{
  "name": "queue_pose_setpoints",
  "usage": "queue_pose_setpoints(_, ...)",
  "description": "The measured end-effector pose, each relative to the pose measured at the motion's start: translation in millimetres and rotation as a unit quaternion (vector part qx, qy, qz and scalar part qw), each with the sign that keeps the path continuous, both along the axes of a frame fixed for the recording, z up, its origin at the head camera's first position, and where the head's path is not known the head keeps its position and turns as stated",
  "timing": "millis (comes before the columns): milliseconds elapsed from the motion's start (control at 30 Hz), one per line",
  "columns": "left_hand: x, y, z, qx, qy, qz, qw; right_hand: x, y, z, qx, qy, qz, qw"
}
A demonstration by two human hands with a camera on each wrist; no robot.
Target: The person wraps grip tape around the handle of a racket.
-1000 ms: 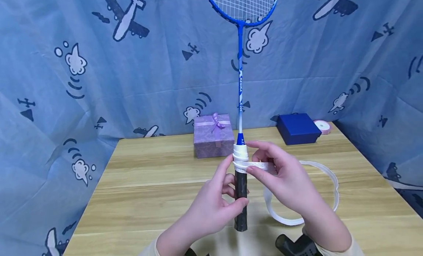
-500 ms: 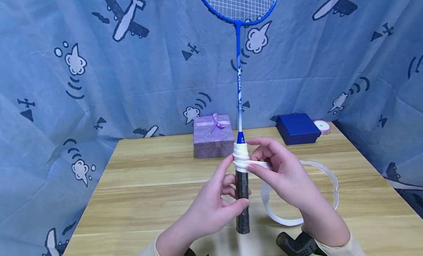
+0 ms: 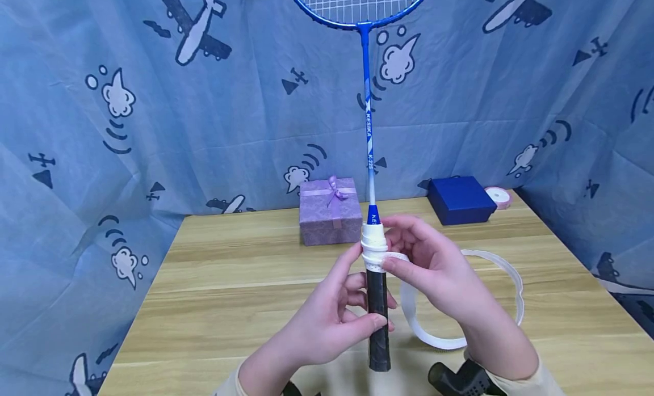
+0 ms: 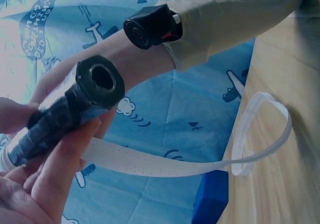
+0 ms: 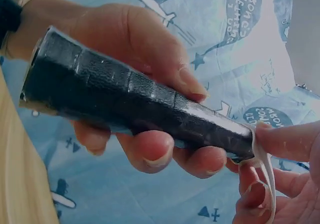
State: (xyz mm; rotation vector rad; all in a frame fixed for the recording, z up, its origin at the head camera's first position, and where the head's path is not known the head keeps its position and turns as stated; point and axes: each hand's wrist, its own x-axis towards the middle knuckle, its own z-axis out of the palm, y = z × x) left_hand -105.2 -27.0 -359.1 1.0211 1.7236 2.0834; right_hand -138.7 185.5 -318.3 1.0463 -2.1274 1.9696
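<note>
A blue badminton racket [image 3: 370,140] stands upright above the table, its strung head cut off by the top of the head view. White perforated grip tape [image 3: 374,244] is wound round the upper part of its black handle [image 3: 378,345]. My left hand [image 3: 327,322] grips the bare black part, thumb in front and fingers behind. With thumb and fingers my right hand [image 3: 434,265] pinches the tape right beside the handle. From there the loose tape [image 4: 150,161] runs down in a wide loop. In the right wrist view the handle [image 5: 125,91] lies across the left fingers.
On the wooden table [image 3: 230,294] a purple gift box [image 3: 329,214] with a bow stands behind the racket. Farther right are a dark blue box [image 3: 462,200] and a pink-edged white roll [image 3: 499,196]. A blue patterned curtain [image 3: 230,112] hangs behind.
The racket has turned about its shaft, its head showing wider and shifting left, while the handle's end moved slightly down and right. The tape between right hand and handle has become shorter.
</note>
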Motion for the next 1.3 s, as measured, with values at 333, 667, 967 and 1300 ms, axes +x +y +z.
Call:
queue_pose_setpoints(333,-5.8,-2.1,-3.8,0.063,0.058,-0.096,0.9917,0.0,2.4,-7.6,-0.024,-0.014,0.103,0.994)
queue_pose_setpoints(667,-1.6,-2.9,-1.9,0.01,0.078,-0.033,0.9963,3.5,-2.5,-10.5,-0.042,0.012,0.076,0.996)
queue_pose_setpoints(967,11.9,6.1,2.8,-0.177,0.124,0.203,0.9551,9.2,-14.2,-6.7,-0.001,0.0,-0.072,0.997)
queue_pose_setpoints(1300,6.3,-2.4,5.8,-0.05,0.025,0.039,0.9976,6.1,-7.7,-8.7,-0.02,0.036,-0.02,0.999)
